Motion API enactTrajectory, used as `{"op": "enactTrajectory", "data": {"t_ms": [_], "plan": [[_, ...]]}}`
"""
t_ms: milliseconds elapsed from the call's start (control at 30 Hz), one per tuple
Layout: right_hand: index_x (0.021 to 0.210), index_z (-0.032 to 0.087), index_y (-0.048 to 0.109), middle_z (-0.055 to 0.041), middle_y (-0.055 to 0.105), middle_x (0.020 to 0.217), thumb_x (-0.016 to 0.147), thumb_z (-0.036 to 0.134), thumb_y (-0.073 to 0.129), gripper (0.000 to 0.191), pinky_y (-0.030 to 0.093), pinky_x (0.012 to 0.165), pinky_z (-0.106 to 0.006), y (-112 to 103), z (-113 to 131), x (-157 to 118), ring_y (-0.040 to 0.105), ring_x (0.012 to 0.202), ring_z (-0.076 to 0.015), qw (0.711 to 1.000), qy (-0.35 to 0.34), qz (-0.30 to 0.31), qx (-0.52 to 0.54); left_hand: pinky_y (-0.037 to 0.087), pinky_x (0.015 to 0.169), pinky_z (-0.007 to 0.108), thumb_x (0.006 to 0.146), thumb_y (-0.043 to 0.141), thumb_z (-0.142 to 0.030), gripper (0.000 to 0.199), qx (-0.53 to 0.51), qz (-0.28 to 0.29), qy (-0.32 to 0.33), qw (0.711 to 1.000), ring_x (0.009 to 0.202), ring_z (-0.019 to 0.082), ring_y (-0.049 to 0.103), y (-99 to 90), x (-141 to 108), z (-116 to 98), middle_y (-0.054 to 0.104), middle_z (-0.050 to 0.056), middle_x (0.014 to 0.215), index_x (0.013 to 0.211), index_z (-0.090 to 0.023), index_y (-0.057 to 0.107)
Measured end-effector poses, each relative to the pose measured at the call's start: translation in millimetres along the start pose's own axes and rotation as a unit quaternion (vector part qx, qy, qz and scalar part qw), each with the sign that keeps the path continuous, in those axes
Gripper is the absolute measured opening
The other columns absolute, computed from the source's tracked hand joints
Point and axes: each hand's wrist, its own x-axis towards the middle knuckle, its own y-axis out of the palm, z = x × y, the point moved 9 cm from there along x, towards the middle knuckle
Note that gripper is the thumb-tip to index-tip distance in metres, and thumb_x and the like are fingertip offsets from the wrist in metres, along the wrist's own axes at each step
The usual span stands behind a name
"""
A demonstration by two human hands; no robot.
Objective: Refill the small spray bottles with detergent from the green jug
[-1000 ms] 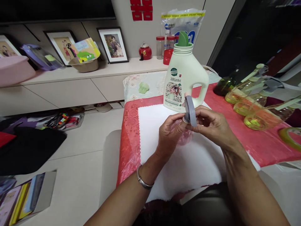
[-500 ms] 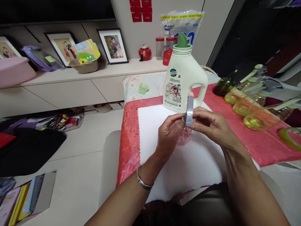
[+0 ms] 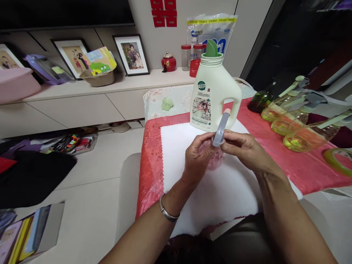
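A clear pink bottle (image 3: 216, 160) stands on the white cloth (image 3: 181, 143), partly hidden by my fingers. On its neck sits a grey pump head (image 3: 220, 134) with a pale pink tip, its spout slanting up and right. My left hand (image 3: 198, 156) is closed round the neck and the left side of the pump's base. My right hand (image 3: 242, 146) pinches the right side of the pump head's base. Just behind them rises a large pale green detergent jug (image 3: 213, 88), uncapped, with a green piece in its mouth.
A light green cap (image 3: 167, 103) lies left of the jug. Several pump bottles with yellow liquid (image 3: 297, 141) and a roll of tape (image 3: 339, 161) are at the right, on the red cover (image 3: 310, 174). Behind runs a low cabinet (image 3: 123, 86) with framed photos.
The grey pump head has turned, so its spout now leans to the right. My right hand's fingers have shifted slightly at its base. My left hand keeps its hold.
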Motion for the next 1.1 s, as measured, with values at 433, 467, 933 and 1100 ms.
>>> {"op": "enactTrajectory", "data": {"t_ms": [433,467,933,1100], "plan": [[0.095,0.019,0.076,-0.0031,0.060,0.097,0.071,0.033,0.093,0.033,0.054,0.075,-0.023,4,-25,7,0.060,0.084,-0.0121,0.980,0.022,-0.078,0.181,0.051,0.102,0.038,0.087,0.076,-0.045,0.035,0.015,-0.019,-0.037,0.999,0.109,0.023,0.067,-9.0,-3,12,0.073,0.005,0.113,0.115,-0.025,0.074],[0.097,0.020,0.076,-0.0031,0.061,0.097,0.072,0.033,0.093,0.033,0.054,0.075,-0.022,4,-26,7,0.060,0.083,-0.0121,0.980,0.020,-0.079,0.184,0.052,0.101,0.038,0.086,0.077,-0.044,0.035,0.012,-0.019,-0.040,0.999,0.109,0.022,0.067,-8.9,-2,12,0.073,0.005,0.112,0.114,-0.025,0.074],[0.101,0.022,0.075,-0.0045,0.067,0.104,0.080,0.043,0.088,0.033,0.055,0.095,-0.032,6,-29,9,0.064,0.099,-0.0174,0.975,-0.011,-0.048,0.215,0.048,0.105,0.041,0.089,0.073,-0.044,0.029,0.041,-0.018,-0.026,0.999,0.113,0.025,0.064,-7.3,-2,7,0.069,0.007,0.114,0.110,-0.024,0.073],[0.113,0.021,0.072,-0.0052,0.065,0.114,0.078,0.038,0.089,0.043,0.055,0.092,-0.029,6,-35,8,0.063,0.104,-0.0185,0.976,-0.013,-0.050,0.209,0.050,0.100,0.039,0.088,0.073,-0.048,0.029,0.030,-0.009,-0.020,0.999,0.107,0.023,0.065,-5.0,-3,8,0.069,0.005,0.109,0.104,-0.024,0.072]]}}
